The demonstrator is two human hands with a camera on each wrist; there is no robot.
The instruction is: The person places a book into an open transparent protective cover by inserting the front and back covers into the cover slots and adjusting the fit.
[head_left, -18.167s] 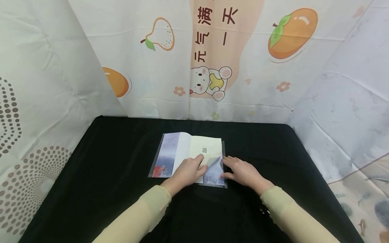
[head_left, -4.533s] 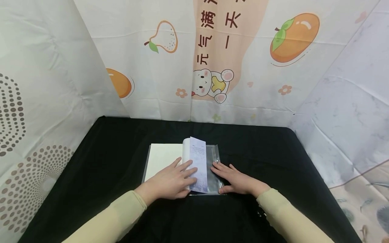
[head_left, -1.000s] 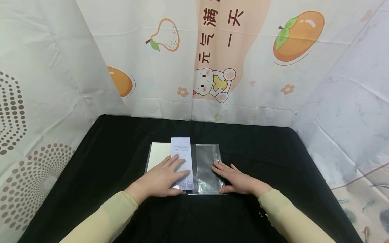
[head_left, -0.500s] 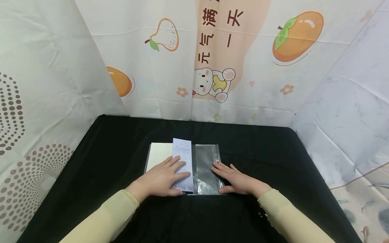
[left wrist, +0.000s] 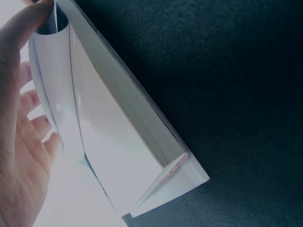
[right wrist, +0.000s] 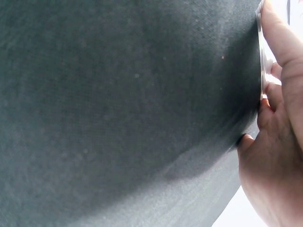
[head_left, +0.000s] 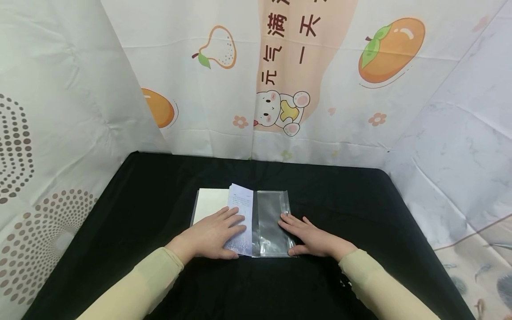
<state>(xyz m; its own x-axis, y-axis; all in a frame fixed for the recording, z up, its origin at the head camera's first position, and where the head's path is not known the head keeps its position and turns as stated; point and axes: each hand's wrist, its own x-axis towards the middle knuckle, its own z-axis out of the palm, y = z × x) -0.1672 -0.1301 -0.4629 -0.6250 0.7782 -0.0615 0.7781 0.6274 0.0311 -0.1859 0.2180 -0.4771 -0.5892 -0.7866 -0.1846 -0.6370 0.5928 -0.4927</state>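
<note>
An open book lies on the table, its cream page (head_left: 212,202) showing at the left. My left hand (head_left: 210,235) rests with spread fingers on a pale blue printed cover flap (head_left: 242,198) folded over that page. In the left wrist view, the book's page block (left wrist: 137,113) is seen edge-on, with the left thumb by the bent flap. To the right lies the bare half of a clear plastic book cover (head_left: 272,213). My right hand (head_left: 312,235) presses its outer edge with extended fingers; in the right wrist view those fingers (right wrist: 272,113) line the plastic's rim.
Black cloth (head_left: 168,200) covers the table around the book. A white printed curtain (head_left: 332,142) hangs behind the far edge, with pale fabric walls (head_left: 72,124) at both sides.
Over 18 seconds, the printed cover has left the plastic's right half and now lies leftward. In the last second, the flap has tilted and slid slightly nearer; the right hand has stayed put.
</note>
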